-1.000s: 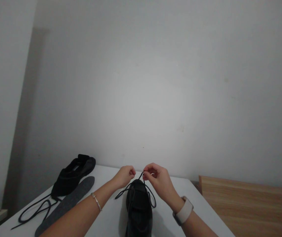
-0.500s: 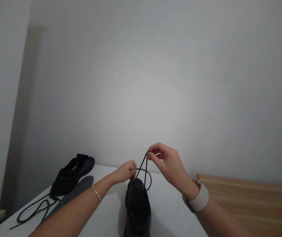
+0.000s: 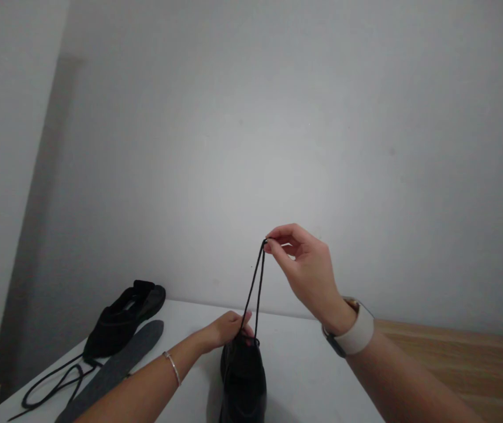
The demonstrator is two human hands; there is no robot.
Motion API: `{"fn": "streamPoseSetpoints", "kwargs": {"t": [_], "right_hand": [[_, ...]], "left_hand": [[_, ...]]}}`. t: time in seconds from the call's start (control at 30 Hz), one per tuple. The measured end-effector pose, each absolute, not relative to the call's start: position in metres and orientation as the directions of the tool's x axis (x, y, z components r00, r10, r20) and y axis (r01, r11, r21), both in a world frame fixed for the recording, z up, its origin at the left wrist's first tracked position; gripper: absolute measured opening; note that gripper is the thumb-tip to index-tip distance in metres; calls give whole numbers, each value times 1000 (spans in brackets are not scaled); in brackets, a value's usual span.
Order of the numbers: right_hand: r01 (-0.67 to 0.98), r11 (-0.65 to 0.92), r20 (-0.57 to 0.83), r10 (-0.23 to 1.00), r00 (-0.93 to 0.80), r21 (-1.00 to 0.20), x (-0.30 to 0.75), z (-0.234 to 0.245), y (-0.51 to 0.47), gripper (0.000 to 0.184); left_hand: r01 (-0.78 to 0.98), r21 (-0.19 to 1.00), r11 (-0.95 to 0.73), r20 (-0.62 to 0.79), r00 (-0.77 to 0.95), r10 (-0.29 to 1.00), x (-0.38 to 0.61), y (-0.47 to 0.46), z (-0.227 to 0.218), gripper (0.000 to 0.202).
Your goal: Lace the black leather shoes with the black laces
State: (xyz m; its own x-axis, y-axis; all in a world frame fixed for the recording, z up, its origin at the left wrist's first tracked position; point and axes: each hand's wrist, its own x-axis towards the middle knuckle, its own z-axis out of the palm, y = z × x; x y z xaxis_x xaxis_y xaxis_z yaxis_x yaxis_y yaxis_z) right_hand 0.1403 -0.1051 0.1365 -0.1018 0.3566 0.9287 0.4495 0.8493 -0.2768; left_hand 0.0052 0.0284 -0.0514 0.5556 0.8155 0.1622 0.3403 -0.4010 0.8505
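Lace (image 3: 255, 288) now runs taut and nearly straight up from the black shoe (image 3: 242, 376), where half a second ago it still sagged in a slack loop beside the toe. The right hand (image 3: 307, 273) has risen well above the tabletop (image 3: 304, 376) and pinches the top of the lace between thumb and forefinger, the other fingers curled loosely (a pale watch strap (image 3: 352, 335) sits on that wrist). Two strands hang from the pinch and meet at the far end of the shoe, so the slack seems to be drawn out through the eyelets there; I judge the lace is being pulled snug or drawn free, and cannot tell which.

The left hand (image 3: 227, 326) has dropped onto the far end of the shoe and rests there, fingers closed against the upper just where the strands enter, seemingly steadying it against the upward pull. A thin bracelet (image 3: 173, 367) rings that forearm. The two hands are well apart, one high and one low, with the lace stretched between them.

The shoe lies lengthwise on the white tabletop, directly below the right hand and under the left. Off to the left lie a second black shoe (image 3: 121, 320), a grey insole (image 3: 114, 370) just beside it, and a loose black lace (image 3: 53, 385) trailing toward the near edge. A wooden surface (image 3: 467, 370) adjoins on the right.
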Motion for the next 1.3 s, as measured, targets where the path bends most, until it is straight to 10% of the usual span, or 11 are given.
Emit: {"fn": "streamPoseSetpoints", "kwargs": {"t": [0.37, 0.7, 1.17, 1.3], "right_hand": [[462, 869, 949, 277, -153, -179, 132, 139, -105, 8], [377, 912, 977, 200, -70, -159, 130, 145, -121, 6], [378, 914, 989, 131, 70, -148, 129, 138, -132, 7], [370, 902, 975, 190, 117, -221, 142, 143, -119, 4]], "left_hand": [[-8, 885, -466, 335, 705, 625, -20, 4, -66, 75], [228, 776, -588, 406, 534, 742, 6, 14, -83, 30], [261, 772, -580, 402, 507, 762, -1, 10, -79, 44], [208, 711, -672, 651, 169, 740, -2, -14, -36, 37]]}}
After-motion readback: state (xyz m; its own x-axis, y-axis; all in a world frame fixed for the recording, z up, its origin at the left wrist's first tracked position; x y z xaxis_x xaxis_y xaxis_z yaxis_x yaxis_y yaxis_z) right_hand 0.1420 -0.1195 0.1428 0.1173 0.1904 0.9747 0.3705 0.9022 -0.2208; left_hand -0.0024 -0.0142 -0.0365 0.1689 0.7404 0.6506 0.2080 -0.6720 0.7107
